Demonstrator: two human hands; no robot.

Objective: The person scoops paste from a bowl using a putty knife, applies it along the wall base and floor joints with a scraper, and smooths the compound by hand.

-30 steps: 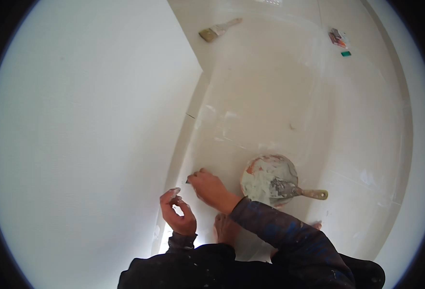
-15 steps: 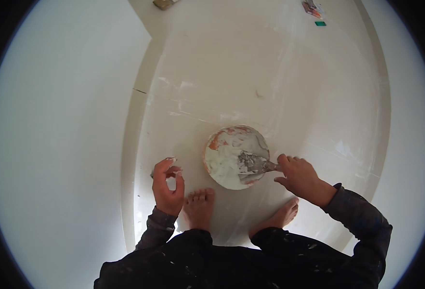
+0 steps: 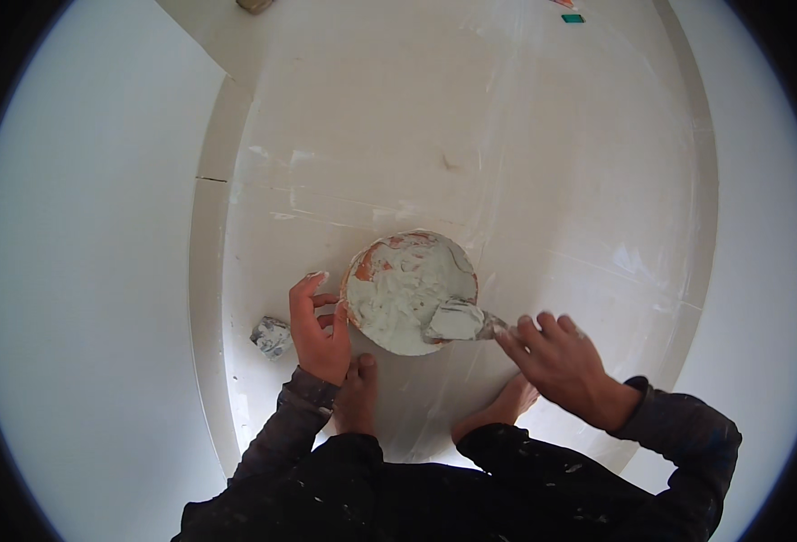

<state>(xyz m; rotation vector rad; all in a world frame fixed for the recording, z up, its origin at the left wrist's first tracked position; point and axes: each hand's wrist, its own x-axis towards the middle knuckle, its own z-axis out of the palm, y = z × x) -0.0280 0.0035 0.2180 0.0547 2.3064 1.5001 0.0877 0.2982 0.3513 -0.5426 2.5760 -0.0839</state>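
A round bucket (image 3: 346, 287) of whitish putty (image 3: 407, 303) stands on the floor in front of my feet, orange showing through on its inner wall. My right hand (image 3: 561, 361) is closed round the handle of a putty knife (image 3: 498, 327). Its blade lies over the right near part of the bucket and carries a thick white lump. My left hand (image 3: 320, 330) is beside the bucket's left rim, fingers curved but apart, with nothing in them. The thumb is at the rim; whether it touches I cannot tell. White smears mark its fingertips.
On the floor left of my left hand lies a small grey-and-white smeared object (image 3: 272, 337). White walls (image 3: 100, 253) rise on both sides. Far off are a green item (image 3: 573, 18) and a brownish object (image 3: 255, 5). My bare feet (image 3: 356, 397) flank the bucket's near side.
The putty knife has turned over and now shows a load of white putty on its blade. My left hand has come closer to the bucket's rim, its fingers opening wider. The view has shifted.
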